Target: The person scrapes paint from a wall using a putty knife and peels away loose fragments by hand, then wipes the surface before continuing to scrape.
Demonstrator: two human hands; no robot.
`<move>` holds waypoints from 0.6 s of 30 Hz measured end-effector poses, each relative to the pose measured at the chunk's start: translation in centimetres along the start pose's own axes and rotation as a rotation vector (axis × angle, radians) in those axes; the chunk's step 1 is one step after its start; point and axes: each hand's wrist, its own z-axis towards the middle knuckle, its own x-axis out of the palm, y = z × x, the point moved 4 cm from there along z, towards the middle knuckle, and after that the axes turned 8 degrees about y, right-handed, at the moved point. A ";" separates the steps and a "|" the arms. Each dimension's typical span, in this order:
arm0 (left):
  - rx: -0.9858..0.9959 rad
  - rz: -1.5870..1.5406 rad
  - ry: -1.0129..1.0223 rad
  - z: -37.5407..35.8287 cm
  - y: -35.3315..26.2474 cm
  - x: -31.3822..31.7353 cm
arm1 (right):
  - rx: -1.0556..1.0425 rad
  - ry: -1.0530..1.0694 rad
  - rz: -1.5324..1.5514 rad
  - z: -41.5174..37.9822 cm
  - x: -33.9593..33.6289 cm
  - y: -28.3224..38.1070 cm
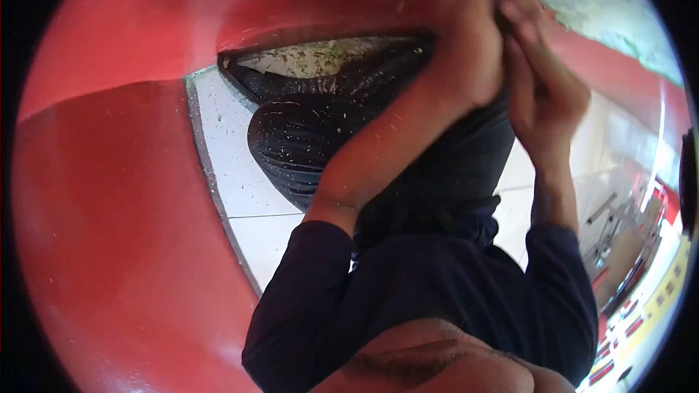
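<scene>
My left hand [475,40] and my right hand [545,91] meet near the top, palm towards palm, their fingers stretched out and pointing up and away. Motion blurs the left one most. No object shows between them, though the gap between the palms is mostly hidden. Below and to the left, my folded legs in dark trousers [291,142] are sprinkled with small pale specks. Flecks also hang in the air around my left forearm. A dark-rimmed opening with a speckled, greenish-pale surface [309,58] lies beyond my knee.
Smooth red surfaces [131,196] curve round the left and the far side. White floor tiles [251,189], dusted with specks, lie under me. At upper right is a pale, green-mottled surface [597,0]. Several blurred items [619,247] clutter the floor at the right.
</scene>
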 end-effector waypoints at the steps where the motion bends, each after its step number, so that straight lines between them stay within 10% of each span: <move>1: 0.069 -0.098 0.074 0.4 -0.9 -0.7 | 0.066 0.052 -0.034 0.0 0.0 0.1; 9: 0.047 -0.058 -0.023 0.1 -1.4 1.0 | 0.040 0.038 -0.084 0.1 0.3 -0.1; 10: 0.022 -0.072 0.212 0.3 -1.4 -0.9 | -0.060 0.097 -0.065 -0.3 0.2 -0.6; 14: -0.021 -0.020 -0.190 -0.9 1.7 0.0 | -0.033 -0.007 0.060 -1.7 0.0 -2.1; 18: 0.042 -0.133 0.097 -0.2 -1.1 -1.9 | -0.061 0.135 -0.154 -0.6 0.8 -1.0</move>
